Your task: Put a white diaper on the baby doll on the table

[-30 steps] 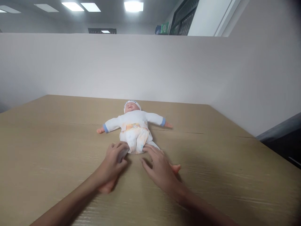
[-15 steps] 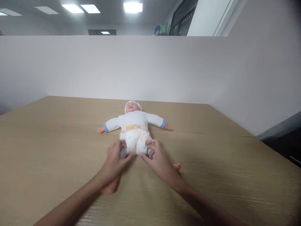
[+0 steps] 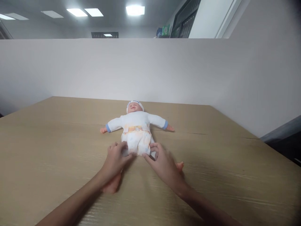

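A baby doll (image 3: 135,118) lies on its back with its arms spread, in a white top with blue cuffs and a white cap with dark lettering. Around its hips is a white diaper (image 3: 137,139) with an orange patterned waistband. At the diaper's lower left edge my left hand (image 3: 117,157) pinches the material between thumb and fingers. My right hand (image 3: 161,160) grips the opposite lower edge the same way. Both hands hide much of the doll's legs; one bare foot (image 3: 113,185) shows below my left wrist, and the other foot (image 3: 180,166) beside my right wrist.
The doll rests on a wide wood-coloured table (image 3: 58,150) with a thin seam across it. A pale partition wall (image 3: 117,69) rises behind the far edge. A dark object (image 3: 287,147) stands off the table's right side.
The whole view has shifted slightly, so the doll and hands sit a little further right. Both hands keep their place at the diaper's lower edges, and its front looks a bit smoother.
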Action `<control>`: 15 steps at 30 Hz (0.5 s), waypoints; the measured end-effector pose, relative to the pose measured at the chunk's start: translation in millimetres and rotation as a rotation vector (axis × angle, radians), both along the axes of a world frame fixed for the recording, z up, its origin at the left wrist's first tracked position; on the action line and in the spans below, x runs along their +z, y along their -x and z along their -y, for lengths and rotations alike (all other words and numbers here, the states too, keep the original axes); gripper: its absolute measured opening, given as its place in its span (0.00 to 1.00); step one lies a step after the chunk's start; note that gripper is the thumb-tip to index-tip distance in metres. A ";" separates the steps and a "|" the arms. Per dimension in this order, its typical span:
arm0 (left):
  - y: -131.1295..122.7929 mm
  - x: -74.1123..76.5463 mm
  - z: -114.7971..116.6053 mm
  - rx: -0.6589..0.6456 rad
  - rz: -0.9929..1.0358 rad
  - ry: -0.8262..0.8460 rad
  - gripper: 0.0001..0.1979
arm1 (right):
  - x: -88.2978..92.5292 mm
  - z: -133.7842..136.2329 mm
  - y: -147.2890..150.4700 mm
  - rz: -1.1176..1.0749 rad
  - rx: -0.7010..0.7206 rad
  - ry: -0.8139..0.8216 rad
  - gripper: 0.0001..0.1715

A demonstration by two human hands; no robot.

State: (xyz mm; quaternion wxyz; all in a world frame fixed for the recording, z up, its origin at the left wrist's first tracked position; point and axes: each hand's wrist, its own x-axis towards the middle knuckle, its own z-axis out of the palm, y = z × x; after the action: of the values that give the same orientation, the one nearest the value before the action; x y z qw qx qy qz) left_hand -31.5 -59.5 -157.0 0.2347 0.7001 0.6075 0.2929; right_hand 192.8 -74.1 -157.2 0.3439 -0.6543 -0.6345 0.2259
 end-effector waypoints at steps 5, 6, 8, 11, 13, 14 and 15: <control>-3.1 9.8 1.1 -0.080 -0.050 0.063 0.11 | 10.0 4.7 -1.2 0.092 -0.002 0.012 0.15; -2.7 10.3 0.8 -0.088 -0.035 0.071 0.12 | 10.3 4.7 -1.4 0.096 0.005 0.009 0.16; -0.4 10.2 -0.1 -0.111 -0.005 0.074 0.13 | 8.8 3.9 -1.9 0.100 0.025 -0.007 0.16; 6.1 9.0 -1.7 -0.182 0.043 0.061 0.14 | 3.8 2.2 -2.8 0.115 0.075 -0.070 0.13; 10.7 8.1 -3.0 -0.217 0.068 0.065 0.16 | 1.2 1.6 -3.4 0.139 0.105 -0.100 0.13; 12.7 7.7 -3.8 -0.224 0.074 0.069 0.17 | 0.5 1.4 -3.7 0.152 0.113 -0.099 0.13; 14.2 7.3 -4.7 -0.225 0.075 0.074 0.18 | 0.1 1.2 -3.9 0.161 0.119 -0.091 0.14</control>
State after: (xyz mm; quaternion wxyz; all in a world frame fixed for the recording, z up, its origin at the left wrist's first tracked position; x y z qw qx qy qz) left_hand -45.7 -54.8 -149.7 0.3144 0.7431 0.5265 0.2679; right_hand 196.8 -75.3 -157.1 0.3071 -0.6152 -0.7074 0.1638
